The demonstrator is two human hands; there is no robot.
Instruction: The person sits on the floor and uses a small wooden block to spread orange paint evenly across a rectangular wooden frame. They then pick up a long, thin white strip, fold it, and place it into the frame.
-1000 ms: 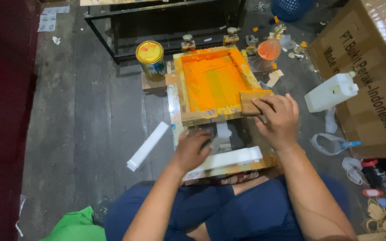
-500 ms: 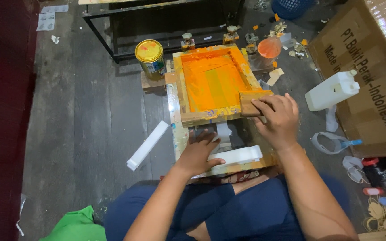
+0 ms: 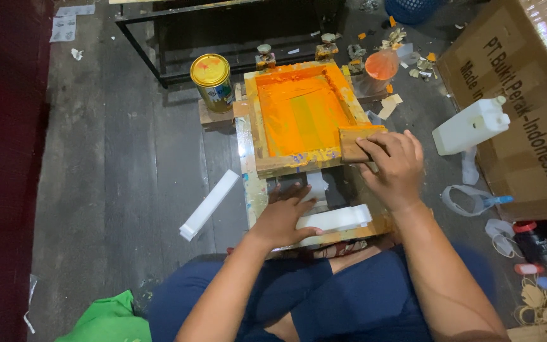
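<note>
Orange-inked screen frame under both hands: left, right.

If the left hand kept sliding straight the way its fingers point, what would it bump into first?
Probably the near wooden edge of the orange-inked printing frame. The left hand lies flat on the board with its fingers aimed at that edge, though the frame may sit slightly raised there.

Seated on the floor, we press the left hand flat beside a white block under the orange-inked wooden screen frame; the right hand grips a wooden squeegee; a yellow-lidded tin stands nearby.
</note>
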